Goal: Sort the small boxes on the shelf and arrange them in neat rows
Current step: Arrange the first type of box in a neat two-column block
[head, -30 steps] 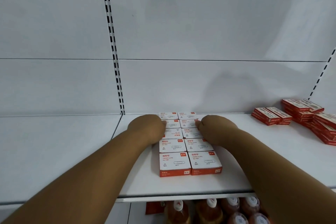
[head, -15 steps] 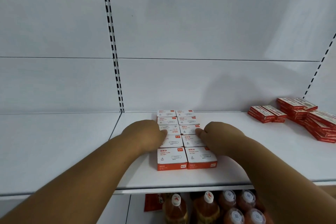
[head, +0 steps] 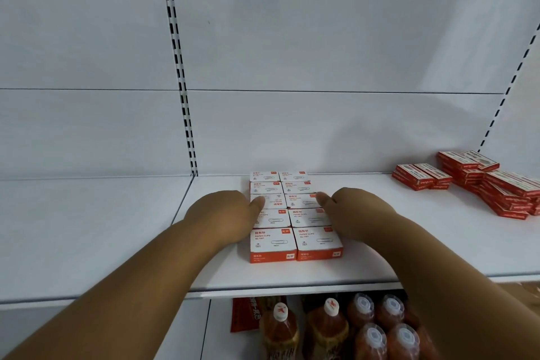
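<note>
Several white and orange paper clip boxes (head: 295, 242) lie flat on the white shelf (head: 292, 276) in two neat columns running from the front towards the back wall. My left hand (head: 230, 213) presses against the left side of the block, its thumb resting on top of a middle box. My right hand (head: 355, 213) presses against the right side in the same way, thumb on a middle box. Both hands flank the middle boxes; the fingers behind the block are hidden. A loose pile of red boxes (head: 482, 181) lies at the far right of the shelf.
The shelf back wall has slotted uprights (head: 178, 67). To the left a second shelf panel (head: 87, 228) adjoins. Below the shelf edge stand several bottles with white caps (head: 330, 327) and a red packet (head: 245, 313).
Both hands slid back towards me along the sides of the block, from the rear boxes to the middle ones. The boxes stayed in their two columns.
</note>
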`<state>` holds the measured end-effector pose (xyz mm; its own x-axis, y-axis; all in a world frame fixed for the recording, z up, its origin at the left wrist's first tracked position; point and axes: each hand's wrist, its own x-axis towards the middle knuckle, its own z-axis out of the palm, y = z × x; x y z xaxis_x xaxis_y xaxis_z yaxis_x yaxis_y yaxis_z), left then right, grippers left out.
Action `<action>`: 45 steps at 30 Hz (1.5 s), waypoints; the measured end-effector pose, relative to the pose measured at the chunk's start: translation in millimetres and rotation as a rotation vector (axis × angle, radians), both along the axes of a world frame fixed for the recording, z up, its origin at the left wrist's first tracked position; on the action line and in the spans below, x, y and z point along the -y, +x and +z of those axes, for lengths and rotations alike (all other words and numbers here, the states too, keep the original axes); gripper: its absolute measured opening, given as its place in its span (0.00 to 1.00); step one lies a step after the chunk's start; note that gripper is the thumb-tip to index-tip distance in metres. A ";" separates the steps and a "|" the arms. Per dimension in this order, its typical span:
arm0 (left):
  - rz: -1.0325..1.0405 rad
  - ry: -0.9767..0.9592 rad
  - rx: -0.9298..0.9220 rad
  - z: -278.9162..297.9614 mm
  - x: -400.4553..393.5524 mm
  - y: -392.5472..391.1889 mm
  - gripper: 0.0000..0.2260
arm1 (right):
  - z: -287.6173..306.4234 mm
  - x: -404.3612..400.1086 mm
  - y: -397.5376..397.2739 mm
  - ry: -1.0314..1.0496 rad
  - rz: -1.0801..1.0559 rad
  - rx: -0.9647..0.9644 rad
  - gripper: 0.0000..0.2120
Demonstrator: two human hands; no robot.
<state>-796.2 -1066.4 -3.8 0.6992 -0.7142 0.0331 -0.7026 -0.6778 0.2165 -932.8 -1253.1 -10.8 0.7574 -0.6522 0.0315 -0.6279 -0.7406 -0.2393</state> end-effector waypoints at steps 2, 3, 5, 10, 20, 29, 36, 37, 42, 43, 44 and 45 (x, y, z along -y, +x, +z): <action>-0.006 0.002 -0.015 -3.1 -10.3 -6.6 0.27 | -1.7 -1.4 -10.1 0.010 0.028 -0.001 0.28; -0.020 0.003 -0.046 -4.6 -14.8 -10.5 0.26 | -3.1 -3.8 -15.0 0.015 0.045 -0.002 0.29; -0.041 -0.008 -0.081 -7.5 -19.7 -17.7 0.23 | -5.4 -10.6 -22.0 -0.011 0.070 -0.011 0.29; -0.022 -0.075 -0.066 -5.2 -20.7 -25.4 0.23 | -5.4 -24.2 -26.0 -0.102 0.063 -0.004 0.28; -0.321 -0.426 0.194 -21.1 -34.1 -43.3 0.20 | -2.5 -27.5 -51.0 -0.143 0.592 0.372 0.21; -0.321 -0.436 0.256 -30.7 -25.5 -51.1 0.19 | -14.4 -27.3 -47.5 -0.107 0.612 0.450 0.20; -0.294 -0.412 0.254 -32.2 -24.8 -53.3 0.19 | -16.4 -29.3 -47.8 -0.099 0.609 0.442 0.19; -0.295 -0.403 0.247 -32.1 -25.2 -53.5 0.19 | -15.2 -29.3 -48.3 -0.095 0.616 0.437 0.20; -0.276 -0.466 0.156 -24.3 -24.6 -43.8 0.16 | -6.8 -25.8 -48.3 -0.031 0.574 0.449 0.21; -0.262 -0.469 0.150 -21.6 -23.5 -38.4 0.15 | -5.0 -23.3 -45.2 -0.038 0.554 0.446 0.19; -0.258 -0.456 0.145 -18.9 -21.7 -32.4 0.15 | -4.0 -20.4 -40.9 -0.057 0.540 0.435 0.18; -0.267 -0.430 0.140 -16.2 -19.1 -26.7 0.15 | -3.3 -17.6 -35.7 -0.081 0.526 0.415 0.17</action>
